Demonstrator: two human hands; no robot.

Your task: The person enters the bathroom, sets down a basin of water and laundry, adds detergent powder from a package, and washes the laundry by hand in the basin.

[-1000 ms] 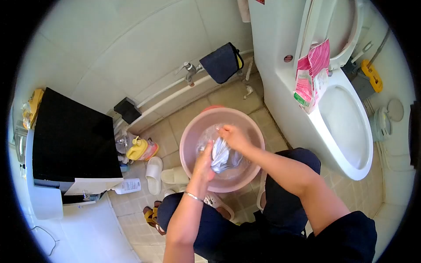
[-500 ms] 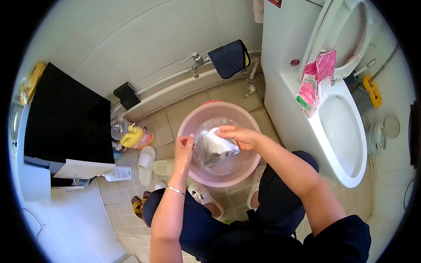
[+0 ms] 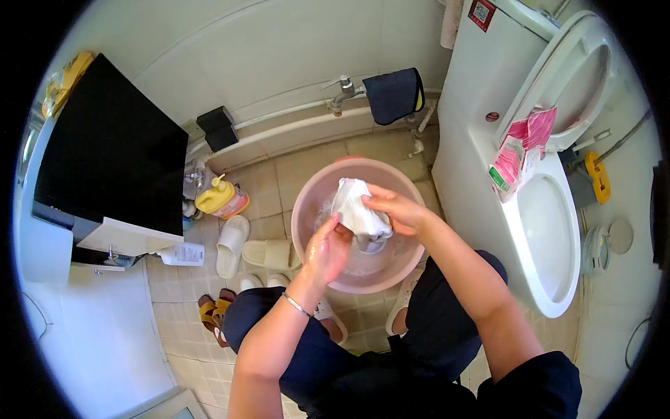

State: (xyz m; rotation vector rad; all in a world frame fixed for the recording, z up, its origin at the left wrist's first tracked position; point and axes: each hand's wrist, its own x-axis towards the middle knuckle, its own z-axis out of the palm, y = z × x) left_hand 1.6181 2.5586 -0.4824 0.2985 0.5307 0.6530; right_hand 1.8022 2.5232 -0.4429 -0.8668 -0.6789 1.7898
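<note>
A wet white cloth (image 3: 357, 207), greyish at its lower end, is held up over a pink plastic basin (image 3: 304, 202) of sudsy water. My right hand (image 3: 394, 209) grips it from the right, with the thumb on top and the other fingers partly behind it. On the opposite side, my left hand (image 3: 328, 251) is wet and has its fingertips closed at the cloth's left edge. Folds hide part of the left fingers. The lower end of the cloth hangs close to the water.
A toilet (image 3: 548, 237) with a pink packet (image 3: 520, 153) on its rim stands at right. A tap (image 3: 342, 94) and dark cloth (image 3: 394, 96) are by the wall. Left are a yellow bottle (image 3: 222, 199), slippers (image 3: 232, 246) and a black-topped cabinet (image 3: 108, 153).
The cloth has come up from the water. My left hand has moved from the basin's left rim onto the cloth's edge. The camera view has shifted slightly.
</note>
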